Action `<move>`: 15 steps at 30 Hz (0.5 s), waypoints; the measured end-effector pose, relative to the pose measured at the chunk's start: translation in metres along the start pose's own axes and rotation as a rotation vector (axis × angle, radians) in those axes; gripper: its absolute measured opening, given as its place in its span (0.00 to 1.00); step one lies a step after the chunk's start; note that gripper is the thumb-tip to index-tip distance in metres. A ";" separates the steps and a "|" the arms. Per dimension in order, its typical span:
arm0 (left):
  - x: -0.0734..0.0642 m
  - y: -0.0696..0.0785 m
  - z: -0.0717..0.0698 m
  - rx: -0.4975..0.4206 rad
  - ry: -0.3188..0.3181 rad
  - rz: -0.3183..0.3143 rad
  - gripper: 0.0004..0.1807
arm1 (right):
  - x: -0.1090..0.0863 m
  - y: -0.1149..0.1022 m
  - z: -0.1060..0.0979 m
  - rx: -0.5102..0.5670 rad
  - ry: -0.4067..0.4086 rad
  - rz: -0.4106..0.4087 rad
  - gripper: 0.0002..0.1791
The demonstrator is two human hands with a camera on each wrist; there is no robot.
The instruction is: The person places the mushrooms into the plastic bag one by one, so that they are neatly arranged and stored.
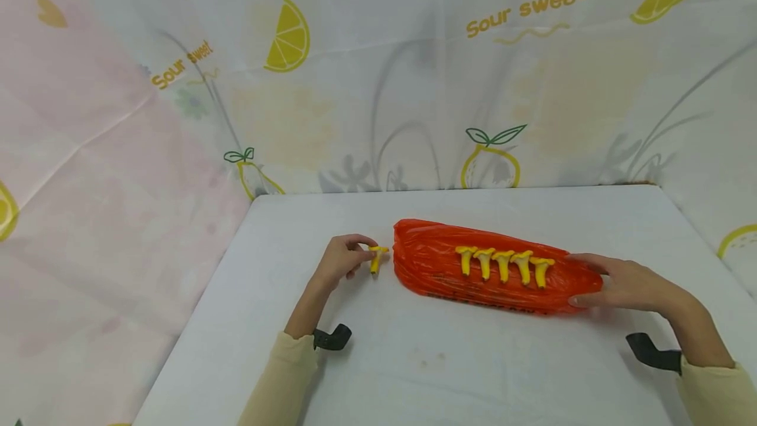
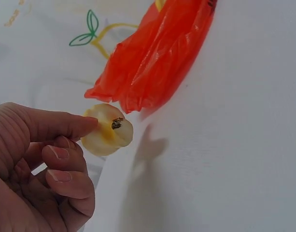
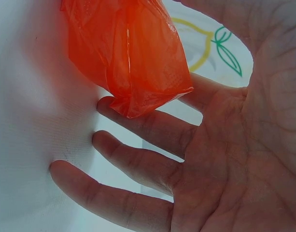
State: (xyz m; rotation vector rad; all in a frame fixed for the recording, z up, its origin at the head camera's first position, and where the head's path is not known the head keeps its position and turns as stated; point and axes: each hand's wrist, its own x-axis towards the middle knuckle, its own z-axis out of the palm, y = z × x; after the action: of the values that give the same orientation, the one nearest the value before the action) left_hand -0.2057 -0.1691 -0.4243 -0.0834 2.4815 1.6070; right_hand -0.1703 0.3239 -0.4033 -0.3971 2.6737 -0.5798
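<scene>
My left hand (image 1: 342, 260) pinches a yellow chanterelle-like mushroom (image 1: 376, 258) between thumb and fingertips, just off the left end of a red plastic bag (image 1: 427, 252). In the left wrist view, that mushroom (image 2: 106, 130) turns its dark-spotted stem end to the camera. The bag lies flat and long on the white table, and several similar mushrooms (image 1: 504, 267) stand in a row along its top, caps facing away. At the bag's right end is my right hand (image 1: 633, 286), its thumb and fingers spread around the tip. Seen from the right wrist, the fingers (image 3: 138, 162) are extended, not curled round the bag.
A white table (image 1: 473, 373) carries everything. Behind it and at the sides hangs a pale curtain (image 1: 367, 84) printed with lemons and lettering. Dark mounts (image 1: 334, 338) are strapped to both wrists, below beige sleeves (image 1: 280, 380).
</scene>
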 end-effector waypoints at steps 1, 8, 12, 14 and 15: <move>-0.001 0.002 -0.001 -0.004 0.002 0.000 0.08 | 0.000 0.000 0.000 0.000 0.000 0.000 0.44; -0.004 0.012 -0.004 -0.018 0.001 0.013 0.08 | -0.001 0.000 -0.001 -0.002 -0.003 0.008 0.44; -0.005 0.016 -0.006 -0.036 0.005 0.015 0.08 | 0.000 -0.001 -0.001 0.000 -0.004 0.008 0.44; -0.006 0.019 -0.006 -0.051 0.006 0.021 0.09 | 0.000 -0.001 0.000 0.000 -0.003 0.004 0.44; -0.006 0.020 -0.007 -0.060 0.006 0.024 0.09 | 0.000 -0.002 0.000 0.002 -0.003 0.003 0.44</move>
State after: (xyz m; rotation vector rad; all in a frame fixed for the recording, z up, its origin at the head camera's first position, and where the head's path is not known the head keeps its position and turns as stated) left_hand -0.2031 -0.1672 -0.4028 -0.0663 2.4485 1.6932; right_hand -0.1699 0.3224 -0.4025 -0.3928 2.6702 -0.5810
